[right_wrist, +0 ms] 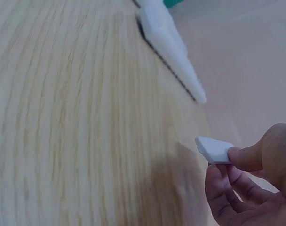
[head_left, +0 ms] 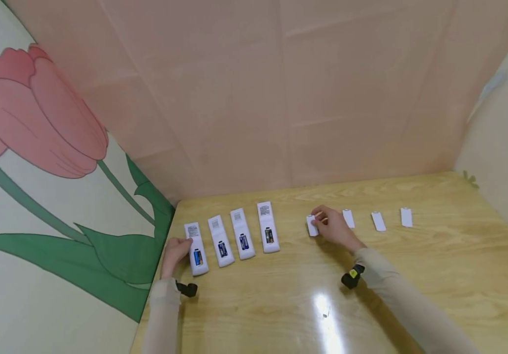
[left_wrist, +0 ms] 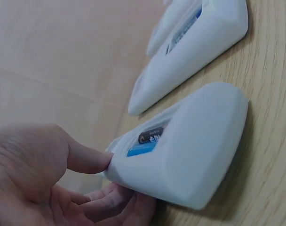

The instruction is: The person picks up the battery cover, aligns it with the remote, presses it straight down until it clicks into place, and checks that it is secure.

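On the left of the table, a white remote control (head_left: 199, 269) lies back up, its battery bay uncovered with batteries (left_wrist: 146, 141) inside. My left hand (head_left: 176, 254) grips it by the left edge, thumb at the upper side and fingers curled along the lower side. To the right of the table's middle, my right hand (head_left: 334, 227) pinches a small white battery cover (right_wrist: 213, 149) between thumb and fingertips. In the right wrist view, the cover is held above the wood, with a shadow below the hand.
Three more white remote controls (head_left: 221, 240) lie face down in the row, batteries showing in their bays. Three loose battery covers (head_left: 378, 221) lie beyond the right hand. A pink cloth backdrop (head_left: 236, 123) stands behind the table (head_left: 254, 305), and a tulip-printed wall (head_left: 37, 246) borders the left.
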`<state>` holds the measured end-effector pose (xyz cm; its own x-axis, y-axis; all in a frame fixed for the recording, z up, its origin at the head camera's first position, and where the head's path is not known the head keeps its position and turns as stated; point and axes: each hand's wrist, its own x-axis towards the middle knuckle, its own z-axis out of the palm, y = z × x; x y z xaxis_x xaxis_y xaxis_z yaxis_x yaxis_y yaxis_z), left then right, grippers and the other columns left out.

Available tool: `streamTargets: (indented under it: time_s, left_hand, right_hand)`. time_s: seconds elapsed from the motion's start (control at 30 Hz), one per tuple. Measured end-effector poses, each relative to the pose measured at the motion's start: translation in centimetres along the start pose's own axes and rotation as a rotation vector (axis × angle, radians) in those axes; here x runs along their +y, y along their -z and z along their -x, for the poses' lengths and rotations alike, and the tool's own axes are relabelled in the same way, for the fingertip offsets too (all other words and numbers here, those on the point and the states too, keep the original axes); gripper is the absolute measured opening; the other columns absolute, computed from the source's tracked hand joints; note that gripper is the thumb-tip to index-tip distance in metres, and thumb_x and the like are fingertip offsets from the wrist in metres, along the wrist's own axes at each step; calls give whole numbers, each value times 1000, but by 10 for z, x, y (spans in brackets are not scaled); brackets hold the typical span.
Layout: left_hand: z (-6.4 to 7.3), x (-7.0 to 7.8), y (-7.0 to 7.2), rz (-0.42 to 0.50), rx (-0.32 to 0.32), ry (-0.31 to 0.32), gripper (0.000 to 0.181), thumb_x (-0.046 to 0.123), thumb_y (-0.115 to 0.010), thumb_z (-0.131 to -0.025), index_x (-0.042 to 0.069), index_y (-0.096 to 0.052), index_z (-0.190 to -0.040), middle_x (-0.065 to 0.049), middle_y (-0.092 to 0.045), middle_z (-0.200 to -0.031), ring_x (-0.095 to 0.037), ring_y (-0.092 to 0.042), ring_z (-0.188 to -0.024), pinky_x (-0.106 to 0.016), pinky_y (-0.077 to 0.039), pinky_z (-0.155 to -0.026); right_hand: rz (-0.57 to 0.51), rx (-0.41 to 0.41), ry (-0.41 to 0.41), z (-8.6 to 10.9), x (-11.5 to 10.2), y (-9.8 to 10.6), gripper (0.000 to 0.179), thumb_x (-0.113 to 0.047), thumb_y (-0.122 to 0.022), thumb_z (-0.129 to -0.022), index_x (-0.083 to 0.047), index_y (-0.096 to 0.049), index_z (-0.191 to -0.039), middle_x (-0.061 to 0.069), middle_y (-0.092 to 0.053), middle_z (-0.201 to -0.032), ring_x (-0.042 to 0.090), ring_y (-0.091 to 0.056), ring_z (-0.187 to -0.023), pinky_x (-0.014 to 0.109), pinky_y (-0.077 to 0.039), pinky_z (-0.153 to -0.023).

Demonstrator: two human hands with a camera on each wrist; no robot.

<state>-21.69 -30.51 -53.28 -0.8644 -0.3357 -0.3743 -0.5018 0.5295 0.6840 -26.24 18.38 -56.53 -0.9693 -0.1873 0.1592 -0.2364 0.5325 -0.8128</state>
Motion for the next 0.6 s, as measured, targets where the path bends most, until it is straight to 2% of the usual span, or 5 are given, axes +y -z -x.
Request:
streamTargets:
  time_s: [0.13, 0.23, 0.33, 0.6]
  left_hand:
    - [-3, 2, -4, 83, -23, 44, 52, 26, -50, -111, -15, -51, -144, -33, -60, -139, -40, -61, -125, -54, -52, -109]
    - [-4, 2, -5, 142, -34, 43, 55, 24, -50, -111, -16, -47, -149, -35, -57, -144, -42, -60, -132, -54, -52, -112]
    - [-5, 0, -6, 154, -34, 18, 55, 24, -50, -111, -16, -47, -149, -36, -57, -144, -41, -61, -129, -52, -54, -109]
    - [-4, 1, -9, 150, 22, -29, 54, 26, -50, -111, -14, -50, -148, -34, -61, -138, -38, -64, -120, -49, -57, -101]
  right_hand:
    - [-39, -12, -9, 2, -7, 0, 17, 0, -70, -101, 3, -66, -117, 22, -74, -100, 31, -73, -89, 26, -57, -71]
    - [-38, -10, -17, 3, -11, 0, 17, -1, -70, -101, 1, -67, -118, 21, -74, -101, 29, -73, -89, 26, -58, -72]
    - [-45, -3, -14, 6, -16, 0, 16, -1, -70, -101, 1, -67, -117, 21, -74, -101, 30, -73, -88, 27, -58, -71]
    - [-101, -6, -7, 10, -29, 1, 15, 2, -69, -101, 1, -67, -116, 22, -72, -98, 25, -71, -79, 25, -58, -63]
